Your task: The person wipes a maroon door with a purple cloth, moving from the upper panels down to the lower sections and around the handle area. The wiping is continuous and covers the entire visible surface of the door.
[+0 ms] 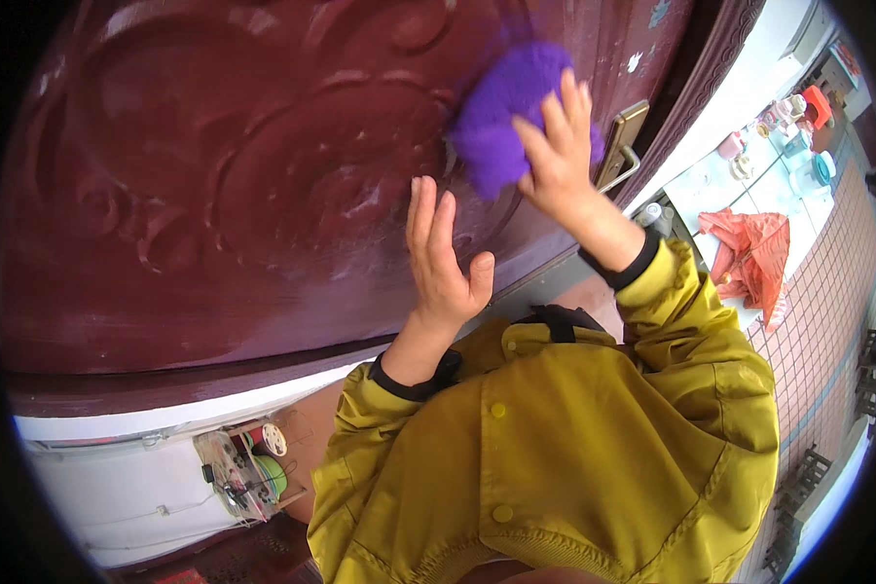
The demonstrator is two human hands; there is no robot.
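Observation:
A carved dark-red door (321, 175) fills the space before me. My right hand (566, 157) presses a purple cloth (507, 109) against the door panel, its fingers spread over the fabric. The cloth is bunched and slightly blurred. Lower and to the left, my left hand (442, 266) is raised with nothing in it, fingers up and thumb apart. Its fingertips are at the door's carved relief; whether they touch it I cannot tell. A metal door handle (620, 164) on its plate sits just right of my right hand.
Beyond the door frame (701, 95), a white tiled counter (763, 182) carries a red plastic bag (752, 252) and several cups and jars. At lower left, a small cluttered table (237, 474) stands by a white wall, with a green basin (270, 474) beneath.

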